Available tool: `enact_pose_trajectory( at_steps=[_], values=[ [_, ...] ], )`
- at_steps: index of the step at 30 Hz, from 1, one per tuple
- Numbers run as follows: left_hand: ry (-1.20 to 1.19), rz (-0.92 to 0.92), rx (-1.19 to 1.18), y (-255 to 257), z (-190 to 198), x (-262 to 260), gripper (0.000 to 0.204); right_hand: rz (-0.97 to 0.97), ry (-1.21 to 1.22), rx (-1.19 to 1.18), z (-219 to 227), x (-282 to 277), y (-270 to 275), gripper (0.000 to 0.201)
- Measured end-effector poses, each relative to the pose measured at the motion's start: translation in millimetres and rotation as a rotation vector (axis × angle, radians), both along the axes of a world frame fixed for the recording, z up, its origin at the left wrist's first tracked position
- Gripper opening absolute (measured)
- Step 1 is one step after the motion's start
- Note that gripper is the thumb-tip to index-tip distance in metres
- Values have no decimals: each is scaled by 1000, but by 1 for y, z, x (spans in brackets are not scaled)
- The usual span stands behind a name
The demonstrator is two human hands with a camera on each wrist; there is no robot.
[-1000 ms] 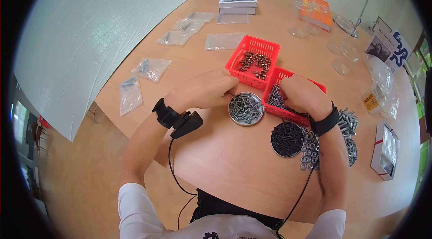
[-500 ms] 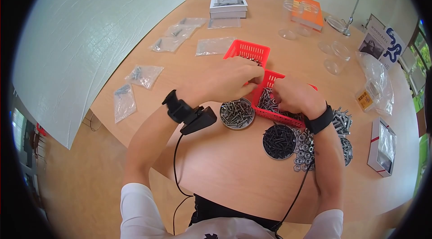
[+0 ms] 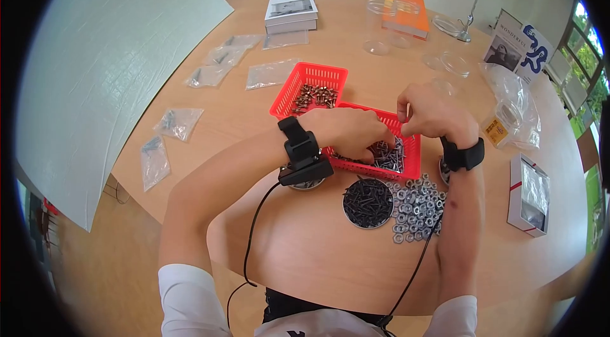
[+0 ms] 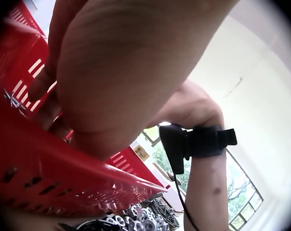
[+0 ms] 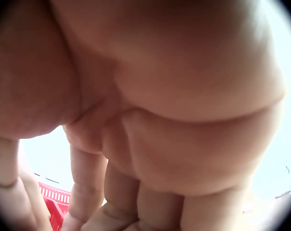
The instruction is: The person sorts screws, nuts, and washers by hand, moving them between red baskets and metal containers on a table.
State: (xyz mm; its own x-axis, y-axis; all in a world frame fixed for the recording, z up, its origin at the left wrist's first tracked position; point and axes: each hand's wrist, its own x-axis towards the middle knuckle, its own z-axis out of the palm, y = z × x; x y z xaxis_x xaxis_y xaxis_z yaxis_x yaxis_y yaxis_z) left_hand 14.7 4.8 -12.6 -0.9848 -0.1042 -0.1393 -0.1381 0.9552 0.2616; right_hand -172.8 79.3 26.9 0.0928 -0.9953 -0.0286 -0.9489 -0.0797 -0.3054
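Observation:
My left hand point(image 3: 346, 130) reaches down into the front red basket point(image 3: 413, 162), its thumb and index finger apart over silver screws point(image 3: 391, 156). In the left wrist view, some fingertips dip behind the basket wall point(image 4: 63, 168). Above the basket's right end hovers my right hand point(image 3: 438, 111), palm down and fingers bent, with a gap between thumb and index finger and nothing visible in it. Behind stands a second red basket point(image 3: 321, 73) with copper-coloured screws point(image 3: 318, 94). A round dish of black screws point(image 3: 367, 203) and a spread of metal nuts point(image 3: 416, 210) lie nearer me.
Small plastic bags, such as one with screws point(image 3: 154, 162), lie along the left. Books point(image 3: 291, 10), clear round containers point(image 3: 376, 29) and a lamp base point(image 3: 460, 32) stand farther back. An open white box point(image 3: 528, 194) and a crumpled plastic bag point(image 3: 524, 111) sit at right.
My left hand has moved right, from beside the dish of silver screws into the front basket. My right hand has risen out of that basket, toward its right end. The head view has turned right.

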Motion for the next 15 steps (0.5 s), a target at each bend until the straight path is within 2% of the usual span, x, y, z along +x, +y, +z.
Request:
enact_pose_trajectory(
  at_steps=[3, 6, 15],
  values=[
    [-109, -37, 83, -1, 10, -13, 51, 2, 3, 8, -1, -4, -1, 21],
    [-63, -72, 125, -6, 0, -21, 51, -10, -13, 10, 0, -3, -2, 21],
    [-130, -66, 167, -9, -6, -31, 28, 22, -25, -48, 2, 1, -2, 19]
  ],
)
